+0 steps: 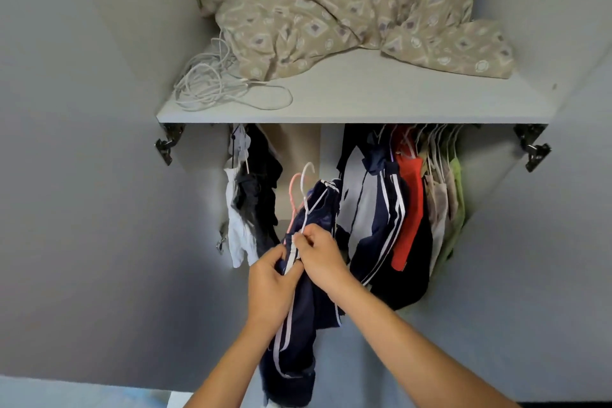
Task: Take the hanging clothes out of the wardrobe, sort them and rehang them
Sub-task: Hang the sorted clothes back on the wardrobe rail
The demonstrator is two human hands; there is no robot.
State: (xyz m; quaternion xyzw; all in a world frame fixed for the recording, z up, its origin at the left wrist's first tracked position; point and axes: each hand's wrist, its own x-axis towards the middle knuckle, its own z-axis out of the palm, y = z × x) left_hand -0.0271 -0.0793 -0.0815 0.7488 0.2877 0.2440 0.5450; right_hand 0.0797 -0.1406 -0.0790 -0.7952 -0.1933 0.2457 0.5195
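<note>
Broadly, an open grey wardrobe (99,175) fills the frame, its two doors swung out to the left and right edges. A pale shelf (381,99) runs across the middle, and a rumpled beige patterned cloth (347,6) covers most of it toward the upper centre and upper right. A loose coil of white cord (212,86) lies on the shelf's left end, touching the cloth.

Below the shelf on the right hangs a tight row of clothes (397,208): navy and white striped pieces, an orange-red one, then pale beige and light green ones on thin hangers. A smaller bunch of white and dark clothes (251,205) hangs at the left, well apart from the right-hand row.

At lower centre, in front of the gap between the two groups, both hands hold a navy garment with white stripes (298,341) that droops toward the bottom edge. The left hand (271,288) grips the fabric from the left, its fingers curled round the folds. The right hand (321,258) pinches the stem of a white hanger (306,195) at the garment's top. A pink hanger (293,198) stands just beside the white one, both hooks pointing up and free of any rail.
</note>
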